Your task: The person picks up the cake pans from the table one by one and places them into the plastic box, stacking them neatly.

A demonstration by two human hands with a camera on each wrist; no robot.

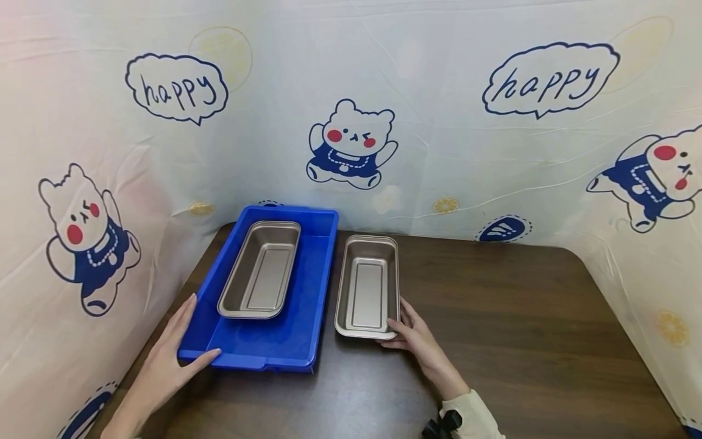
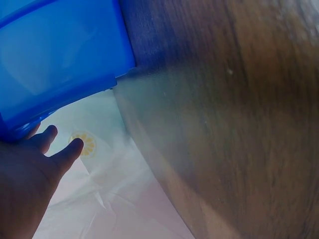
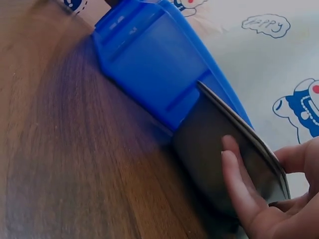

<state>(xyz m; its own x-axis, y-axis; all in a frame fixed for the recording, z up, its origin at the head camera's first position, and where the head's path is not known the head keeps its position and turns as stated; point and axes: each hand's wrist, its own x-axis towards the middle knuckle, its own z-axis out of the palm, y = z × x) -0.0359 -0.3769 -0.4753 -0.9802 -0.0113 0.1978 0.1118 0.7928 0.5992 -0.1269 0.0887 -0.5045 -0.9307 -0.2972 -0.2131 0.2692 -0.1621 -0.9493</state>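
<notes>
Plainly, the outer metal pan [image 1: 368,296] is at three o'clock from the blue tray [image 1: 298,329], long axis twelve to six; the right hand [image 1: 421,346], nearer, pinches its rim at five o'clock; the left hand [image 1: 163,367], spread wide, touches the tray at seven.

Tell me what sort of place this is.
Probably a makeshift indoor workspace: printed cloth screens a wood-grained table on three sides, and a blue tray sits on the tabletop.
</notes>
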